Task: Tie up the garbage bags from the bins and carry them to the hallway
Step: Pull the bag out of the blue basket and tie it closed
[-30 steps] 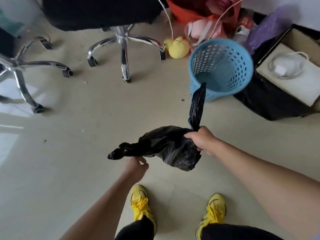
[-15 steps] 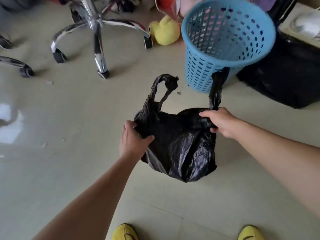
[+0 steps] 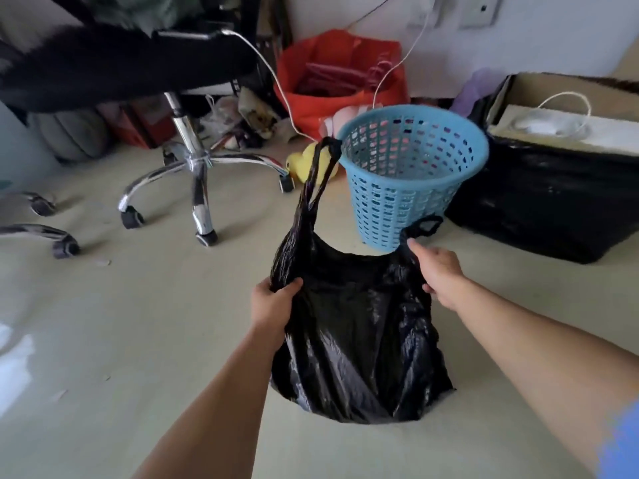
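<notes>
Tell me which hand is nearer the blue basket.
Right. The right hand holds the bag just in front of the basket; the left hand holds it farther left.

The garbage bag (image 3: 356,340) in the middle of the frame is shiny black all over. The waste basket (image 3: 408,188) above it is light blue, with rows of little holes like a grid. The toy duck (image 3: 304,164) left of the basket is yellow. The big bag (image 3: 311,74) at the top is orange-red. The floor (image 3: 138,323) is pale cream. The chair legs (image 3: 198,167) are shiny silver with black wheels. The box (image 3: 546,216) at the right has a black side.
</notes>
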